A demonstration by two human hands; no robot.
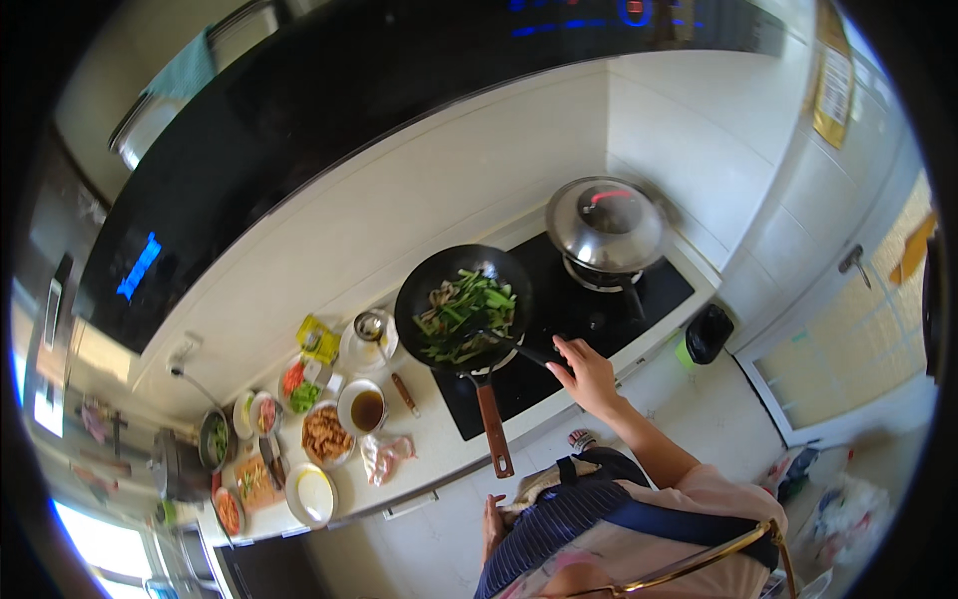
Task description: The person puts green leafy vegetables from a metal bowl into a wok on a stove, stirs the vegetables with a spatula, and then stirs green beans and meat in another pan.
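Note:
A black wok (pixel 408 299) with a reddish-brown handle stands on the left burner, holding green leafy vegetables (pixel 471 307) and some brownish pieces. A black spatula (pixel 535 353) lies in it, its shaft leaning over the rim towards my right hand (pixel 587 374). That hand is over the black stovetop's front, at a knob, fingers spread apart and seemingly holding nothing. My left hand (pixel 494 520) hangs low beside my apron, below the wok handle, seen from the side; whether it holds anything is hard to tell.
A covered pan (pixel 606 224) with a domed steel lid sits on the right burner. Left of the stove, the counter bears a bowl of brown sauce (pixel 367 410), a bowl of fried pieces (pixel 327 434), a ladle (pixel 370 325) on a plate and a cutting board (pixel 257 483). The black range hood (pixel 337 97) overhangs.

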